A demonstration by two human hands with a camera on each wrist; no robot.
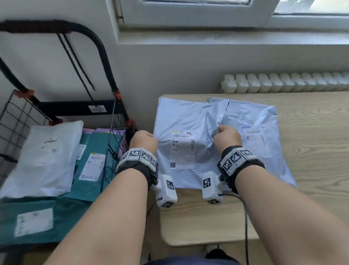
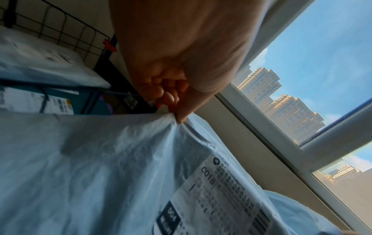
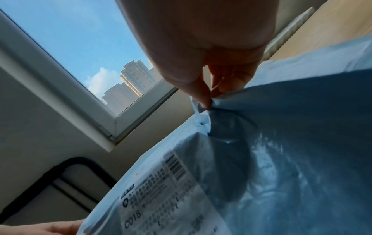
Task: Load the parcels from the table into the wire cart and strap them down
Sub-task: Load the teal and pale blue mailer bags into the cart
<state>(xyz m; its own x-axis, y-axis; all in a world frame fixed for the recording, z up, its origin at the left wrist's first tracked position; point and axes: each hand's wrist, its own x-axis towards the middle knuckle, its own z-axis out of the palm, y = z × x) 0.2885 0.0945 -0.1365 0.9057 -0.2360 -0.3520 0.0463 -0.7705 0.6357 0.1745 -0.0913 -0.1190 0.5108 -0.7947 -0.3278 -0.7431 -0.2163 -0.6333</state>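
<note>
Hands, left [image 1: 144,139] and right [image 1: 228,135], pinch parcel [image 1: 187,133] edges mid-frame; thin plastic could slip or tear lifting toward cart [image 1: 6,117].

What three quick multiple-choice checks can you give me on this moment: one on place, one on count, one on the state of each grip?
1. Where does the wire cart stand relative to the table?
A. To its left, on the floor
B. On top of it
C. To its right

2. How many pale blue parcels are on the table?
A. One
B. Two
C. Four

3. What is the state of the two hands?
A. Both open and flat
B. Only the right hand holds
C. Both pinch the labelled parcel

Key: 1 A, the head view shows the cart left of the table edge. 2 B, the labelled parcel overlaps a second parcel behind it. 3 C, the left hand pinches its left edge in the left wrist view, and the right hand pinches its right edge in the right wrist view.
</note>
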